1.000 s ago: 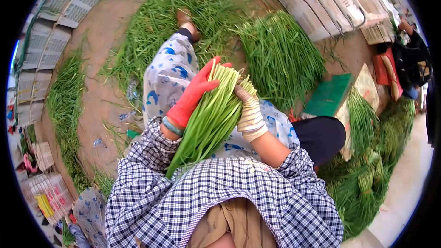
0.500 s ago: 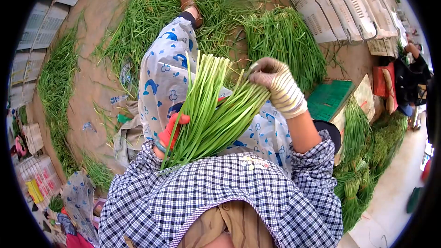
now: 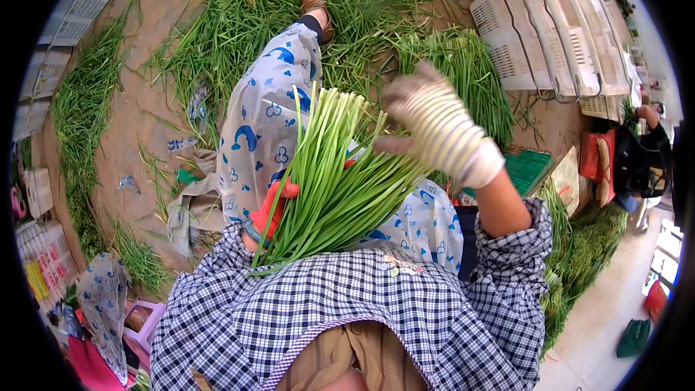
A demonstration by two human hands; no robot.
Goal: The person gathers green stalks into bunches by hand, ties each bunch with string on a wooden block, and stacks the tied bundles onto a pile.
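A fanned bundle of long green stalks [image 3: 326,174] lies across my lap, its pale cut ends pointing up and to the right. My left hand [image 3: 274,210], in a red glove, is wrapped round the bundle's lower left side, with most of its fingers hidden under the stalks. Above the bundle's right part is my right hand [image 3: 434,119], in a striped glove with brown fingertips. Its fingers are spread and slightly blurred, and nothing shows in them.
Loose green stalks [image 3: 246,22] cover the floor ahead, and a thick pile [image 3: 470,80] lies at the right. White crates [image 3: 536,36] stand beyond it. A green board [image 3: 525,170] lies right of my knee. A person in black [image 3: 644,159] is at the far right.
My left hand has slid from the stalks' cut ends down to their lower side, and the bundle has fanned out. My right hand has moved up and right, its fingers opening off the stalks.
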